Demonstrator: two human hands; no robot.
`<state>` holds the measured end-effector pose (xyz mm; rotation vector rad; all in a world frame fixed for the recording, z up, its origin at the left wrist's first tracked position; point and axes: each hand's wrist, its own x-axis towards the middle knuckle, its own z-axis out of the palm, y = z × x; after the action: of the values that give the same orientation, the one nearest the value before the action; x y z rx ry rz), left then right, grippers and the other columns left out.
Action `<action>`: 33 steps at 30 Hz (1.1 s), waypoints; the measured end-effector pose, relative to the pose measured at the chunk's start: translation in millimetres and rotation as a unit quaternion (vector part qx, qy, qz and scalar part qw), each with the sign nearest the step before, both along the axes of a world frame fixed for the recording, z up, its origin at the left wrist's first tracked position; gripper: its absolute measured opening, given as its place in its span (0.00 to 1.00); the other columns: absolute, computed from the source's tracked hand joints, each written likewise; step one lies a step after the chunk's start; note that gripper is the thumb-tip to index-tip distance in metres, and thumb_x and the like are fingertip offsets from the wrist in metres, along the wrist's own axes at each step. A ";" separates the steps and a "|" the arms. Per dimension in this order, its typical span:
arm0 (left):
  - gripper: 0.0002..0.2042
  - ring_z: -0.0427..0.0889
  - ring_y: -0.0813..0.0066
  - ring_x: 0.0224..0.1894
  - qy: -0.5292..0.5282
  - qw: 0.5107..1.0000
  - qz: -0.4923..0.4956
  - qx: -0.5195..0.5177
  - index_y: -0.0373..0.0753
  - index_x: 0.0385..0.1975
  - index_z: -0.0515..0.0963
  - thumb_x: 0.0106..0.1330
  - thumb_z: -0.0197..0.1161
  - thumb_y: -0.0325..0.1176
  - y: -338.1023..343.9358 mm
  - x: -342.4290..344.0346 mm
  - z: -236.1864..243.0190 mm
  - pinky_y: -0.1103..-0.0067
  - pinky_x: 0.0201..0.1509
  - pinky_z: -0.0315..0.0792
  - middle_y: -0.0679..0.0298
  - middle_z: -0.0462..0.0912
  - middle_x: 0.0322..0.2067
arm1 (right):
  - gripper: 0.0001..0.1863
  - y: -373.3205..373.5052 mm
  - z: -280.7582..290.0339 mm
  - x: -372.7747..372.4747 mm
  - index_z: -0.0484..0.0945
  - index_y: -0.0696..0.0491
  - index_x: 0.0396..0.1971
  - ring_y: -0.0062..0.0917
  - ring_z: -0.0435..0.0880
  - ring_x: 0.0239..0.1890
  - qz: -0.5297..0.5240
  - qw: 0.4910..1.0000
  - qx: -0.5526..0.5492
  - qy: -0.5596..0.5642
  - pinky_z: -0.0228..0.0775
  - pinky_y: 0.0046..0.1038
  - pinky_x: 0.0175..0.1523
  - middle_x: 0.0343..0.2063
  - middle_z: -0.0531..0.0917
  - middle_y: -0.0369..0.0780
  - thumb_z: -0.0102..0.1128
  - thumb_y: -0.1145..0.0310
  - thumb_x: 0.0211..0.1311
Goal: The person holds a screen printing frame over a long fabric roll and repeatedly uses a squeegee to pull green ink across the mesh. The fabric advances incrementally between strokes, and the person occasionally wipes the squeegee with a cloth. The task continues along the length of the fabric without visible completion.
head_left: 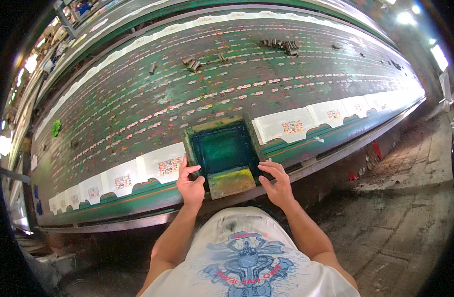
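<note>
A screen printing frame (pixel 254 129) with dark rims lies at the near edge of a long printing table, over the row of white fabric pieces. Inside it, the mesh (pixel 219 147) looks dark green and wet. A yellow-stained flat block (pixel 231 183), perhaps a squeegee, rests across the frame's near end. My left hand (pixel 191 183) grips the frame's left side near its front corner, fingers along the outside. On the opposite side, my right hand (pixel 277 183) holds the right front corner, thumb and fingers bent around the rim. What lies beneath the frame is hidden.
White fabric pieces with colourful prints (pixel 292 126) line the near edge on both sides. Small dark weights (pixel 281 44) sit in clusters on the ink-spotted table (pixel 153 94). A green scrap (pixel 56 127) lies at far left. Another row of white pieces (pixel 187 23) runs along the far edge.
</note>
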<state>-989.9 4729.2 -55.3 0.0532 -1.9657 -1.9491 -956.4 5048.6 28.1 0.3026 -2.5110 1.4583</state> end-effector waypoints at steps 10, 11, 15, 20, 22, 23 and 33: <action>0.21 0.69 0.58 0.85 -0.100 0.991 0.013 0.088 0.37 0.39 0.86 0.49 0.64 0.04 36.4 -12.2 14.8 0.70 0.82 0.66 0.48 0.67 0.85 | 0.19 60.9 4.2 -22.7 0.89 0.54 0.59 0.49 0.84 0.68 0.073 0.997 -0.015 0.018 0.77 0.47 0.73 0.62 0.89 0.47 0.75 0.76 0.69; 0.21 0.66 0.55 0.87 -0.104 0.990 0.015 0.090 0.38 0.37 0.85 0.49 0.64 0.04 37.5 -12.1 16.0 0.67 0.86 0.62 0.47 0.66 0.86 | 0.19 60.3 6.0 -22.9 0.89 0.54 0.58 0.49 0.85 0.68 0.080 0.996 -0.006 0.032 0.78 0.48 0.73 0.62 0.89 0.47 0.76 0.76 0.68; 0.19 0.64 0.53 0.88 -0.111 0.991 0.022 0.064 0.38 0.35 0.84 0.49 0.65 0.05 37.7 -11.3 15.9 0.65 0.88 0.58 0.44 0.67 0.85 | 0.19 47.8 19.8 -24.8 0.89 0.54 0.56 0.50 0.86 0.65 0.132 0.987 0.035 0.086 0.80 0.50 0.71 0.59 0.88 0.47 0.77 0.75 0.65; 0.17 0.65 0.53 0.88 -0.117 0.991 0.028 0.060 0.38 0.32 0.83 0.49 0.66 0.06 39.7 -13.9 12.0 0.65 0.88 0.57 0.42 0.67 0.84 | 0.21 21.4 23.0 -27.7 0.89 0.51 0.56 0.48 0.84 0.68 0.229 0.958 0.128 0.120 0.78 0.50 0.71 0.61 0.86 0.45 0.79 0.67 0.64; 0.17 0.65 0.53 0.88 -0.112 0.991 0.019 0.077 0.39 0.31 0.83 0.49 0.65 0.06 39.1 -14.4 12.3 0.65 0.88 0.56 0.42 0.67 0.84 | 0.20 11.4 26.3 -34.0 0.88 0.51 0.57 0.46 0.84 0.66 0.254 0.938 0.191 0.139 0.77 0.48 0.70 0.59 0.86 0.45 0.76 0.66 0.65; 0.16 0.65 0.53 0.88 -0.109 0.990 0.015 0.086 0.39 0.31 0.82 0.49 0.65 0.07 38.8 -14.7 12.6 0.65 0.88 0.56 0.42 0.67 0.84 | 0.20 6.5 25.4 -37.7 0.88 0.51 0.57 0.45 0.84 0.65 0.258 0.929 0.220 0.149 0.77 0.47 0.69 0.57 0.86 0.44 0.74 0.65 0.66; 0.14 0.66 0.50 0.87 -0.101 0.993 0.032 0.047 0.39 0.28 0.81 0.50 0.68 0.10 45.1 -14.0 8.6 0.64 0.88 0.57 0.38 0.69 0.83 | 0.19 -7.3 58.2 -78.6 0.89 0.53 0.52 0.44 0.88 0.52 0.349 0.853 0.385 0.050 0.81 0.44 0.60 0.47 0.89 0.44 0.70 0.74 0.59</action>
<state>-1003.9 4774.3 -46.7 0.3475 -1.9659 -2.0642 -1035.0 5041.3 86.3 1.4996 -2.9012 0.4233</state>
